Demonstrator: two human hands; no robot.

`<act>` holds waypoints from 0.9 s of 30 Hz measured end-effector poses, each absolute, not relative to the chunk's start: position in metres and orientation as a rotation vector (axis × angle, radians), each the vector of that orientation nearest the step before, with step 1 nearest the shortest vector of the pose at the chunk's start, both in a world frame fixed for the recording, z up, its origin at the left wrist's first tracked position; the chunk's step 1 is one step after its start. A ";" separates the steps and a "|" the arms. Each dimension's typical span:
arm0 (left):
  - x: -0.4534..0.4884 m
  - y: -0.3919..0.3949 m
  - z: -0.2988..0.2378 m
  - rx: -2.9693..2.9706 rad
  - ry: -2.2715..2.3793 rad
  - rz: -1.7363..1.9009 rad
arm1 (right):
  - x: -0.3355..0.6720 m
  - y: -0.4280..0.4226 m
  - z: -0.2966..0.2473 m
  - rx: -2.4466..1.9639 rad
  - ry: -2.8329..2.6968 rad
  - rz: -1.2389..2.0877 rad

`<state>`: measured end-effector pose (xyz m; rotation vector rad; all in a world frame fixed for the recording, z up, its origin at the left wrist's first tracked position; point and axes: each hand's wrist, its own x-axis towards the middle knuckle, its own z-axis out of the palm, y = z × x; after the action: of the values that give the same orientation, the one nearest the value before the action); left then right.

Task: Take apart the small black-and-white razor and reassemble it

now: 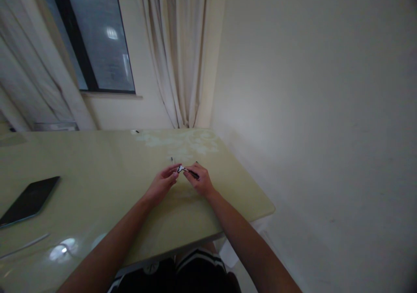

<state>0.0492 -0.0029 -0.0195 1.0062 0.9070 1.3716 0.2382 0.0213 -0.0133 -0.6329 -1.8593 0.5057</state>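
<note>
A small razor-like tool with a dark handle and a pale, dark-edged head is held between my two hands, just above the table. My right hand is closed around its dark handle. The fingertips of my left hand pinch the pale head from the other side. Fine details of the head are too small to make out. Just beyond my left fingers a thin pale stick with a dark tip lies on the table, partly hidden by the hand.
The pale, glossy table has its right edge beside my right forearm, with a wall beyond. A dark tablet and a thin white rod or cable lie at left. Curtains and a window are behind.
</note>
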 end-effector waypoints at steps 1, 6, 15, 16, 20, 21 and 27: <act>0.049 -0.003 -0.020 1.003 0.905 1.375 | 0.238 0.021 -0.013 -0.638 -1.860 0.510; 0.048 -0.002 -0.022 1.018 0.921 1.373 | 0.238 0.022 -0.015 -0.688 -1.867 0.521; 0.050 -0.004 -0.018 1.023 0.921 1.392 | 0.239 0.023 -0.015 -0.653 -1.860 0.532; 0.050 -0.004 -0.017 1.029 0.921 1.395 | 0.239 0.023 -0.015 -0.656 -1.861 0.534; 0.049 -0.003 -0.019 1.062 0.924 1.400 | 0.240 0.024 -0.016 -0.677 -1.872 0.544; 0.049 -0.002 -0.020 1.073 0.924 1.400 | 0.240 0.024 -0.016 -0.683 -1.873 0.546; 0.048 -0.002 -0.020 1.101 0.928 1.408 | 0.239 0.023 -0.015 -0.660 -1.863 0.543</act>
<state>0.0484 -0.0015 -0.0202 1.1013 0.9279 1.4078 0.2395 0.0230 -0.0152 -0.6604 -1.8627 0.5433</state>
